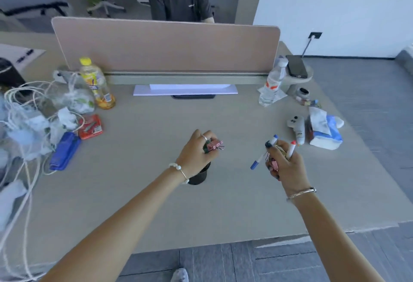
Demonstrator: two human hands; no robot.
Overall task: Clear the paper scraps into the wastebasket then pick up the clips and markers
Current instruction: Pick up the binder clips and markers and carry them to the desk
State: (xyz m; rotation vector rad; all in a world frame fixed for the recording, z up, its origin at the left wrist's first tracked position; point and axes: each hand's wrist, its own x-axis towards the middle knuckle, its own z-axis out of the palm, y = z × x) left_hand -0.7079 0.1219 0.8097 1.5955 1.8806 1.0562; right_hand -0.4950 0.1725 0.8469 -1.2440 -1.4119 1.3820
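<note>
Clips (215, 145) sit bunched in the curled fingers of the left hand (196, 154), above a dark cup (199, 176) mid-table. The right hand (283, 165) grips markers (271, 142) and more clips (light, stiff, likely slippery); hold markers by the barrel.
</note>
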